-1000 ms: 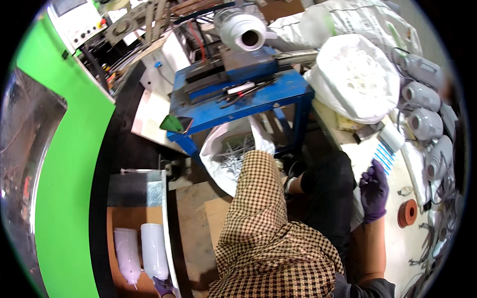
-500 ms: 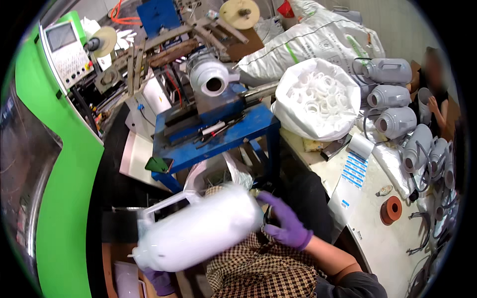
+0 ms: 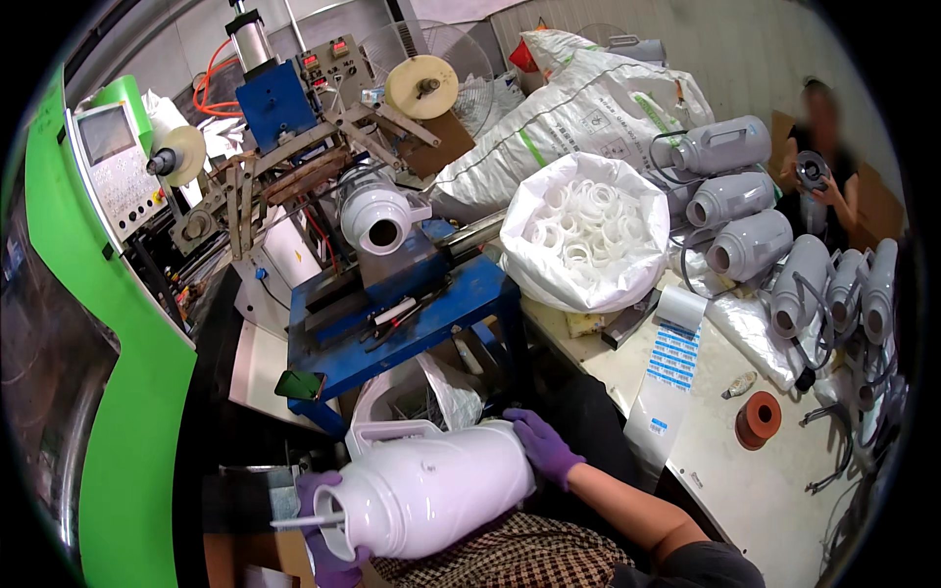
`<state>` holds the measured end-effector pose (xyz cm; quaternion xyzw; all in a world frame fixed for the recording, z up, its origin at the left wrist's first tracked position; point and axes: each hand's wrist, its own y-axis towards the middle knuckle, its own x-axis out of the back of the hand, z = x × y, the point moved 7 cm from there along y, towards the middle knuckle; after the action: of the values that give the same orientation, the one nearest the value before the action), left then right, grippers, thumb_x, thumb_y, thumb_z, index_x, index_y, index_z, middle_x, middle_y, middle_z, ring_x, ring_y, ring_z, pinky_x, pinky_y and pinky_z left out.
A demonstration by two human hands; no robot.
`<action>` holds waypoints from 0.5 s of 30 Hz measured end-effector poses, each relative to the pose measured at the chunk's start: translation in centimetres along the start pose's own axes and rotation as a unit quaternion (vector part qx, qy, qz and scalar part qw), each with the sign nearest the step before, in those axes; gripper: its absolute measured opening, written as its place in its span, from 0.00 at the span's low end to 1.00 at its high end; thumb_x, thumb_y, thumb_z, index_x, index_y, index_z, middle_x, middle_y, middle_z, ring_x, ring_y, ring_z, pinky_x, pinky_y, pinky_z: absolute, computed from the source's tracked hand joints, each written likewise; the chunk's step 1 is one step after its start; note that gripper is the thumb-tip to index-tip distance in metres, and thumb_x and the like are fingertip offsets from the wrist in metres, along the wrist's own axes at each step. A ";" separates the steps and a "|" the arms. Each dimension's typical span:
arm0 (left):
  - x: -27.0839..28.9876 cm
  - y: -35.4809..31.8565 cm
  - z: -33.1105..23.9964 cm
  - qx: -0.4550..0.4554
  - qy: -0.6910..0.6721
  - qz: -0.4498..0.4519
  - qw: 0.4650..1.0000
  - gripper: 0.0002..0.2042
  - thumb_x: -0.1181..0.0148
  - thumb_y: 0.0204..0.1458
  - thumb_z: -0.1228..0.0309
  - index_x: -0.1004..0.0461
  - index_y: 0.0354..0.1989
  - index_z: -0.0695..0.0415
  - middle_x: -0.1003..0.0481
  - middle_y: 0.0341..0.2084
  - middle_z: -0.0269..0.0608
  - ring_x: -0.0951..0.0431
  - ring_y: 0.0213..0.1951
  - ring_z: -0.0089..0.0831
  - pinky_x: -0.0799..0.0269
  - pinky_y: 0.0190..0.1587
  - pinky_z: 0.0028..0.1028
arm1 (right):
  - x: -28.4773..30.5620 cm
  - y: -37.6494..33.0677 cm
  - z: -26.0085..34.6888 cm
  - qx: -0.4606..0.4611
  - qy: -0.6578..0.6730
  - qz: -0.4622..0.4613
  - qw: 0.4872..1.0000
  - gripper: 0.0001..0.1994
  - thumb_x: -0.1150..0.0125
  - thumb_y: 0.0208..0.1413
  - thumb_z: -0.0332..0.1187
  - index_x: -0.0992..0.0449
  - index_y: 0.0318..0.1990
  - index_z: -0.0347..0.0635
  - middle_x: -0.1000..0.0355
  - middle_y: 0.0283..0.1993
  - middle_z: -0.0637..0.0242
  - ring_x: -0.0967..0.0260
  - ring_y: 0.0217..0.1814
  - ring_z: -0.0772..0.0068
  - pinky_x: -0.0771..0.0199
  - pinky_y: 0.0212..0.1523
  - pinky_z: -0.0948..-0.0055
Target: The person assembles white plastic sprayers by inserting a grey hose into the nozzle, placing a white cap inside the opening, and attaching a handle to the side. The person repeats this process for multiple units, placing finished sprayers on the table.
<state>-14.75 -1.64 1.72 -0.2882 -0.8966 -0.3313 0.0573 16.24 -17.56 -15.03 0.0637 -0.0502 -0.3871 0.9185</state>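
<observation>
A glossy white thermos flask body (image 3: 441,490) with a side handle lies across my lap, its round mouth toward the lower left. My purple-gloved left hand (image 3: 338,559) is closed round the mouth end, partly hidden behind the rim. A thin pale strip (image 3: 306,521) sticks out at the mouth. My right hand (image 3: 545,447), also purple-gloved, grips the base end with the fingers over its upper edge. Ahead, another pale flask body (image 3: 380,223) sits on the blue-framed press stand (image 3: 412,318), its opening facing me.
A white sack of plastic rings (image 3: 529,265) stands right of the stand. Farther right are a label strip (image 3: 673,358), a brown tape roll (image 3: 758,419) and several grey flask bodies (image 3: 750,245) on the table. A green machine (image 3: 137,431) borders the left. Another person (image 3: 823,186) handles a flask part.
The flask body has come down and turned so its mouth shows. My left hand has moved up round the mouth end; my right hand now rests against the base. The view has shifted.
</observation>
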 end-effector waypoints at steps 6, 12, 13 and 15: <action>-6.3 2.4 -2.4 -0.148 0.015 0.061 0.987 0.37 0.19 0.36 0.62 0.29 0.57 0.63 0.28 0.56 0.50 0.25 0.55 0.42 0.27 0.58 0.39 | -2.9 -1.8 1.4 0.116 -0.084 -0.021 0.990 0.23 0.38 0.61 0.31 0.32 0.63 0.39 0.32 0.58 0.54 0.31 0.59 0.60 0.30 0.61 0.65; -11.8 0.1 -0.2 -0.145 0.161 0.130 0.968 0.39 0.19 0.32 0.55 0.26 0.55 0.57 0.24 0.55 0.46 0.25 0.57 0.47 0.33 0.62 0.45 | -4.1 -9.4 10.6 0.420 -0.183 0.044 0.888 0.25 0.22 0.45 0.40 0.20 0.52 0.49 0.29 0.54 0.57 0.25 0.33 0.65 0.20 0.33 0.69; -12.3 -0.2 0.3 -0.134 0.168 0.136 0.967 0.39 0.19 0.31 0.55 0.26 0.55 0.56 0.24 0.55 0.44 0.26 0.57 0.47 0.35 0.62 0.45 | -4.7 -9.8 10.3 0.383 -0.230 0.037 0.894 0.25 0.22 0.44 0.42 0.20 0.53 0.52 0.29 0.52 0.57 0.25 0.32 0.66 0.21 0.31 0.69; -13.0 -1.1 0.9 -0.117 0.169 0.147 0.968 0.38 0.19 0.31 0.55 0.25 0.55 0.55 0.24 0.54 0.43 0.26 0.58 0.47 0.37 0.62 0.44 | -4.9 -10.1 10.4 0.383 -0.338 0.001 0.860 0.25 0.24 0.45 0.46 0.20 0.53 0.58 0.27 0.47 0.62 0.27 0.29 0.70 0.25 0.26 0.71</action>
<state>-4.55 -8.00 -3.38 -0.3612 -0.7770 -0.4656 0.2215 4.28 -21.88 -6.54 0.2754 -0.5014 -0.3346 0.7489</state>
